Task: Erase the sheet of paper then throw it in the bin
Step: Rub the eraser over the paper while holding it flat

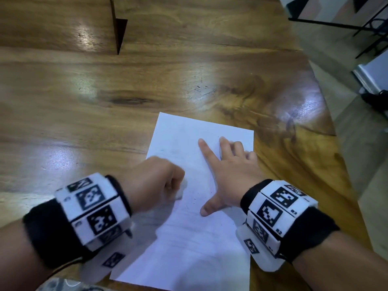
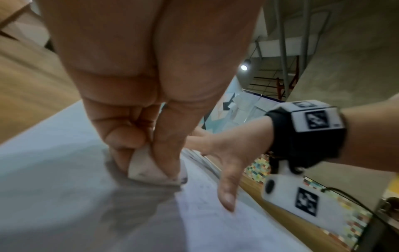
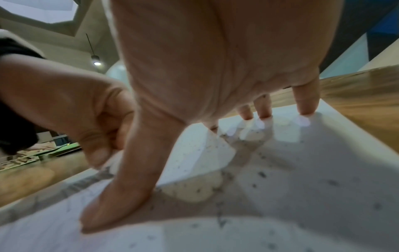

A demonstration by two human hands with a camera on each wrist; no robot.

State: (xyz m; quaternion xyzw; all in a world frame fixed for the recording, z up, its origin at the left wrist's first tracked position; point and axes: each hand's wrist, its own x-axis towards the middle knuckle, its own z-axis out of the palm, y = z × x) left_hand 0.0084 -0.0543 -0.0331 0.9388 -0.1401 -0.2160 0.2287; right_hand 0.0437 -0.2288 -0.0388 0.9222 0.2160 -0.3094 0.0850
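Observation:
A white sheet of paper point(image 1: 189, 206) with faint pencil lines lies on the wooden table point(image 1: 105, 80) near its right edge. My left hand point(image 1: 165, 183) grips a white eraser point(image 2: 149, 170) and presses it onto the sheet's left part. In the head view only a bit of the eraser point(image 1: 181, 192) shows under the fist. My right hand point(image 1: 222, 173) lies spread on the sheet point(image 3: 302, 187), fingertips and thumb pressing it down. Dark eraser crumbs dot the paper in the right wrist view. No bin is in view.
The table's curved right edge point(image 1: 336, 164) runs close beside the right hand, with floor beyond. A dark wedge-shaped gap point(image 1: 118, 32) cuts into the tabletop at the far left. Metal furniture legs point(image 1: 357, 26) stand at the top right.

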